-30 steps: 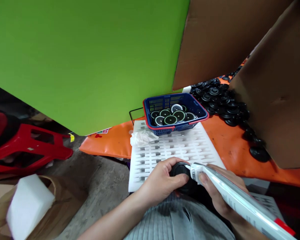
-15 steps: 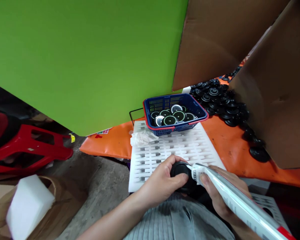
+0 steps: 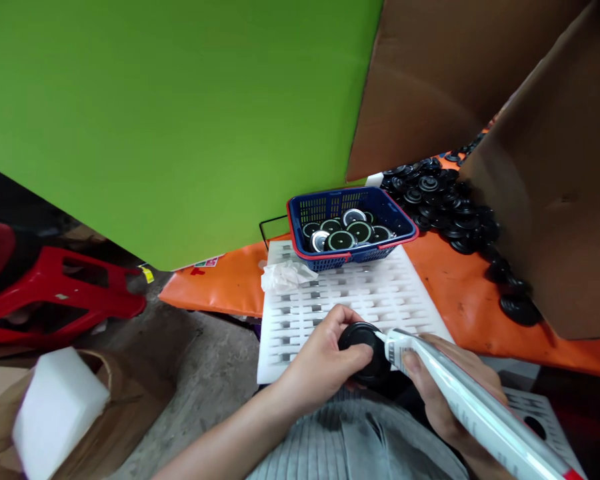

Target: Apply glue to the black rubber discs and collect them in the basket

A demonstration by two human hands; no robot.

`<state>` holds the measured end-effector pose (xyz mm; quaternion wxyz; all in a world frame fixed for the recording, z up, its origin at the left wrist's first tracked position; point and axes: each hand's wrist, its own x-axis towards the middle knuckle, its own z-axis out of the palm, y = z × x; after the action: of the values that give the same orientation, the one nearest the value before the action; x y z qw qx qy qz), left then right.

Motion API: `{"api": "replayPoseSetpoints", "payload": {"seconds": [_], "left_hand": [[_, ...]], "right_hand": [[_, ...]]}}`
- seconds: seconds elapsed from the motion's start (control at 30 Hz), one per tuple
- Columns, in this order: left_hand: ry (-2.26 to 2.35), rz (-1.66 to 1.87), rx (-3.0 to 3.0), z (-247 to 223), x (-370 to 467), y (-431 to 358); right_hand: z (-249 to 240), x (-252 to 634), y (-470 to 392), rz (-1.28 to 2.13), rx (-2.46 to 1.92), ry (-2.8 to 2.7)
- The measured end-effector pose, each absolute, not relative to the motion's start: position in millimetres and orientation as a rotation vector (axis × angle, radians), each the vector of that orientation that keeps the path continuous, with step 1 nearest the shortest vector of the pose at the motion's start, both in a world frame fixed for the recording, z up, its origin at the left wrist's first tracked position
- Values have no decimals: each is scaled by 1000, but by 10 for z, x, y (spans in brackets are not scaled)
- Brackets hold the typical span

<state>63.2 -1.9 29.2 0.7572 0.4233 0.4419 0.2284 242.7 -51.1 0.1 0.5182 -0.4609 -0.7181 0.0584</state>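
My left hand (image 3: pixel 327 353) grips a round black disc-shaped part (image 3: pixel 375 363), with the thumb lying across its face. In my right hand (image 3: pixel 445 377) is a long white and silver glue tube (image 3: pixel 473 400), its narrow nozzle tip at the disc's upper right rim. Whether any glue comes out is too small to tell. Both hands are held over my lap, at the near edge of a white slotted foam board (image 3: pixel 350 293). Beyond them on the board stands a blue basket (image 3: pixel 300 248) with a red rim, holding several round discs (image 3: pixel 341 240) with shiny edges.
Crumpled white tissue (image 3: pixel 286 276) lies left of the basket. A pile of black discs (image 3: pixel 440 200) covers the orange sheet (image 3: pixel 445 280) at right, beside brown cardboard (image 3: pixel 545 220). A green panel (image 3: pixel 180 120) stands behind. A red stool (image 3: pixel 60 293) and a white foam block (image 3: pixel 57 413) are at left.
The disc has turned slightly in my left hand, and its dark face shows more. My left thumb has shifted a little left. The tube's nozzle stays at the rim.
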Motion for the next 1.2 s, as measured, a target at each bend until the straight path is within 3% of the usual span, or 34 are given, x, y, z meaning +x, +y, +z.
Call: {"api": "replayPoseSetpoints", "payload": {"seconds": [1.2], "left_hand": [[972,547,983,293,635,-36]], "right_hand": [[27,2414,-578,-9,-1143,-1777]]}}
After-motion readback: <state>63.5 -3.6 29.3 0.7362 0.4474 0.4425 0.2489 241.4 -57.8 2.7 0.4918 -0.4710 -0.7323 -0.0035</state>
